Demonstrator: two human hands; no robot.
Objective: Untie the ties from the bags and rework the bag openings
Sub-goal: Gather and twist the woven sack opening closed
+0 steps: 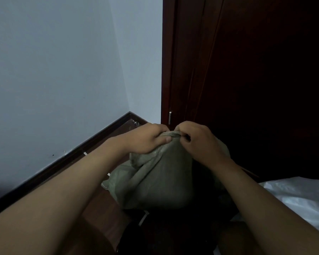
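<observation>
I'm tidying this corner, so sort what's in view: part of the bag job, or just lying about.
Part of the job:
- green woven bag
- left hand and right hand, both gripping its bunched top

Just lying about:
- white plastic sheet
- dark wooden door
- baseboard

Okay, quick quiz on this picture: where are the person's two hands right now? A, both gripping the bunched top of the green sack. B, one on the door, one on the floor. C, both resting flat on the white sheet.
A: the left hand and the right hand both curl around the gathered top of the green sack.
</observation>
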